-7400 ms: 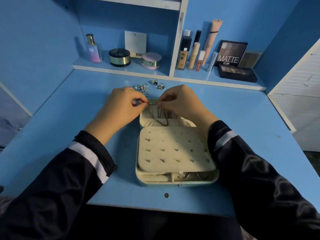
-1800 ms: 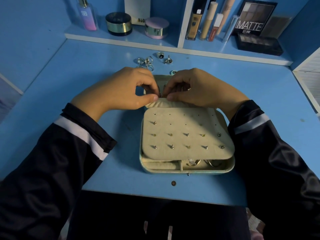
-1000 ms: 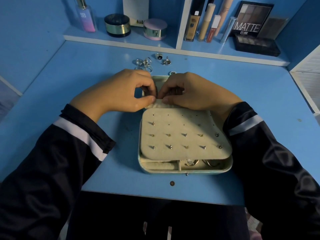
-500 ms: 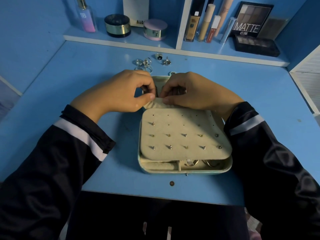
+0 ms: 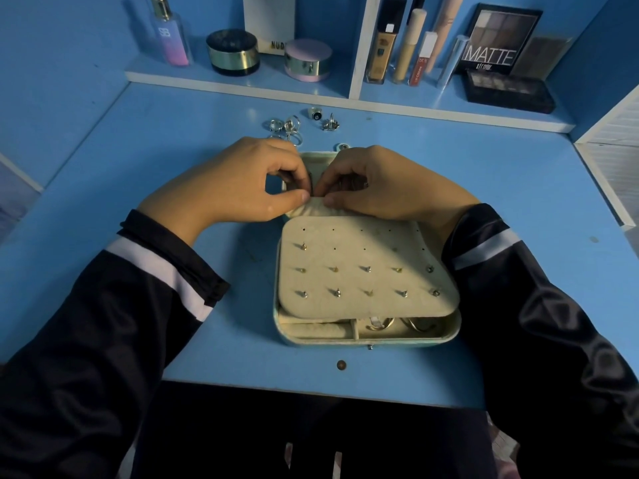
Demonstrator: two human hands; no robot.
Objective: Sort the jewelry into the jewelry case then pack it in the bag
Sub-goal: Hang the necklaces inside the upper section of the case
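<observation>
An open pale-green jewelry case (image 5: 366, 340) lies on the blue desk. Its cream stud panel (image 5: 363, 267) holds several earrings, and rings sit in the front compartments. My left hand (image 5: 224, 188) and right hand (image 5: 387, 181) meet over the case's lid (image 5: 316, 156). Both have curled fingers and thumbs at the cream pocket edge, pinching a thin dark necklace (image 5: 313, 184) that is mostly hidden. Several loose silver rings (image 5: 287, 127) lie on the desk behind the lid, and a dark-stoned ring (image 5: 315, 114) lies further back.
A low shelf at the back holds a perfume bottle (image 5: 169, 36), two round jars, makeup tubes and a black palette (image 5: 508, 89). A small brown stud (image 5: 341, 365) sits near the desk's front edge. A white cabinet stands at the right.
Earlier the necklace hung between my raised hands over the lid. My hands have since dropped to the pocket edge and have hardly moved in the last second.
</observation>
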